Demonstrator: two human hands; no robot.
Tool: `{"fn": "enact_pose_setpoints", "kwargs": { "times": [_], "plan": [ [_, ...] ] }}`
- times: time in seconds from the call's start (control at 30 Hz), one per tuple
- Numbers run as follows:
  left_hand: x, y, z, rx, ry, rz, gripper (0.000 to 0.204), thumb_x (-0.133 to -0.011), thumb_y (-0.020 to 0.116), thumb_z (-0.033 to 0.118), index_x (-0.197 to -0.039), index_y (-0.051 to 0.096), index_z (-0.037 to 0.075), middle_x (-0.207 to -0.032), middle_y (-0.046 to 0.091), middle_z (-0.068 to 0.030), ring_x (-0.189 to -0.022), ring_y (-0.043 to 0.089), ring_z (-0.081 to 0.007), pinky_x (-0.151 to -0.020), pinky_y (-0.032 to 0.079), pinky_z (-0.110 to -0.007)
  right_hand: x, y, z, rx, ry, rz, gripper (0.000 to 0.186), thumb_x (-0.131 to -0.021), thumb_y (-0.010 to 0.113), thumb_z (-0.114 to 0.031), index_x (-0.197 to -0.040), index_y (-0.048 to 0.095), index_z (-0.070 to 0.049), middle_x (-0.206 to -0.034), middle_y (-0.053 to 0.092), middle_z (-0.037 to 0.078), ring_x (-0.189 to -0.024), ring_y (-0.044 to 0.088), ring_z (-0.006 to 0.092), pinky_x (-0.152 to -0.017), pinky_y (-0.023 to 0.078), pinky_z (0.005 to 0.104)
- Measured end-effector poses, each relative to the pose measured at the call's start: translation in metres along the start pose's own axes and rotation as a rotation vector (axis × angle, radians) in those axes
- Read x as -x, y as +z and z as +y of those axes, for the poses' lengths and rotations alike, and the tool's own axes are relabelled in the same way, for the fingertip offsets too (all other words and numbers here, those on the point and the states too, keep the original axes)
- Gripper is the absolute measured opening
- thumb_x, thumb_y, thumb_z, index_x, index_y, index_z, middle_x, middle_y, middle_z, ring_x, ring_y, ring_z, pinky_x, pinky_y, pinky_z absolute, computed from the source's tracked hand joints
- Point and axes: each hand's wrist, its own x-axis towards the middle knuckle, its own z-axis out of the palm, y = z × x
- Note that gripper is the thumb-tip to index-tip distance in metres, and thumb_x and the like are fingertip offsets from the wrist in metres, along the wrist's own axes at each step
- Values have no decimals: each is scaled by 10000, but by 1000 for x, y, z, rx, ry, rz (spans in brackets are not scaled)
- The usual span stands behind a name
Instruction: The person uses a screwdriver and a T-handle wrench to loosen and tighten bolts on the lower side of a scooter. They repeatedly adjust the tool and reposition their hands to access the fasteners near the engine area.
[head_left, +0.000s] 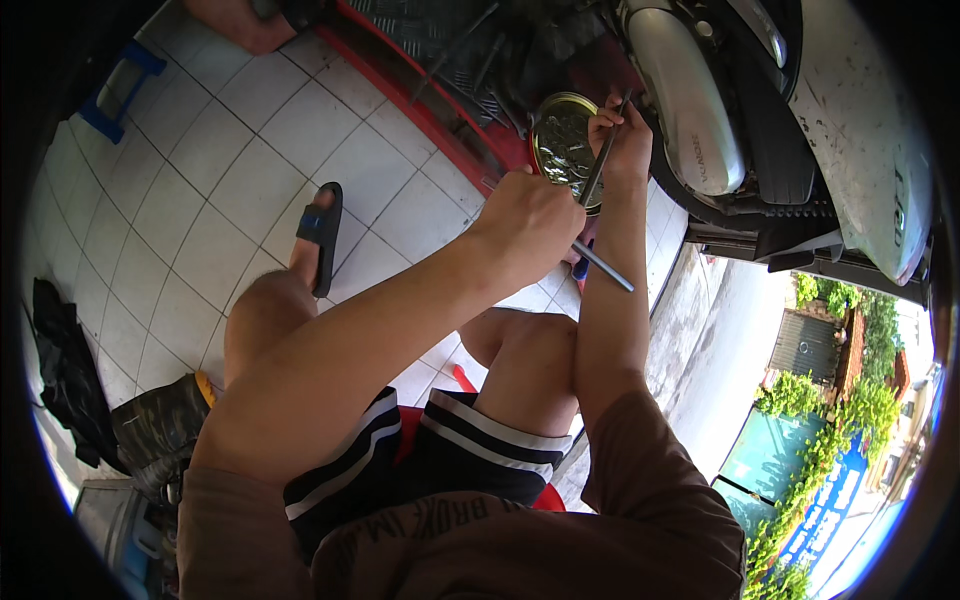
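Observation:
My left hand [530, 225] is closed round the crossbar of a metal T-handle wrench [606, 268], whose bare end sticks out past my fist. The wrench's shaft runs up and away to my right hand [627, 145], where the fingers pinch it close to its far end. That end is beside the underside of a motorcycle, near its silver exhaust muffler [690, 110]; what it meets is hidden. Just left of my right hand, a round pan [537, 150] with a yellowish rim holds dark, shiny liquid.
A red-edged platform [400, 95] with a dark textured top lies under the motorcycle. White tiles [240, 180] cover the floor. A blue stool [120, 90] stands far left, a camouflage bag [160, 425] near left. Another person's bare limb [235, 20] shows at the top. Street at right.

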Motion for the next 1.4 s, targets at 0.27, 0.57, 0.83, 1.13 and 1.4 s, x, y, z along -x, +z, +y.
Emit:
{"fn": "enact_pose_setpoints", "kwargs": {
  "times": [0.27,0.57,0.83,1.13,1.4],
  "plan": [
    [-9,-6,-22,-62,-56,101,297,-792,745,322,-718,673,43,-636,637,-115,-703,662,-290,-804,472,-402,-12,7,4,143,-88,-76,222,-1016,403,-179,-1182,508,-76,-893,539,56,-694,482,125,-662,415,287],
    [-12,-8,-24,-69,-50,126,258,-823,710,254,-692,678,34,-628,635,-133,-695,660,-308,-854,463,-425,-18,16,9,128,-99,-10,187,-1034,379,-162,-1084,463,-3,-837,502,56,-660,458,127,-663,409,275],
    [-13,-6,-24,-69,-32,113,229,-844,680,207,-689,679,39,-635,640,-136,-716,668,-306,-890,453,-437,-23,8,6,83,-65,-44,207,-1035,359,-168,-1167,500,-93,-833,488,51,-666,428,129,-649,398,302],
    [-13,-8,-29,-68,-20,135,217,-837,686,227,-738,678,34,-663,650,-138,-747,670,-315,-839,487,-445,-26,7,1,52,-64,-105,191,-1028,375,-165,-1141,511,-93,-827,500,49,-675,437,130,-651,390,298],
    [-16,-21,-48,-26,-66,230,339,-872,655,322,-714,691,24,-647,657,-146,-641,672,-312,-617,539,-417,-27,20,6,142,-109,-92,211,-1025,369,-167,-1143,506,-58,-877,523,63,-759,494,168,-710,448,351]
  ]
}}
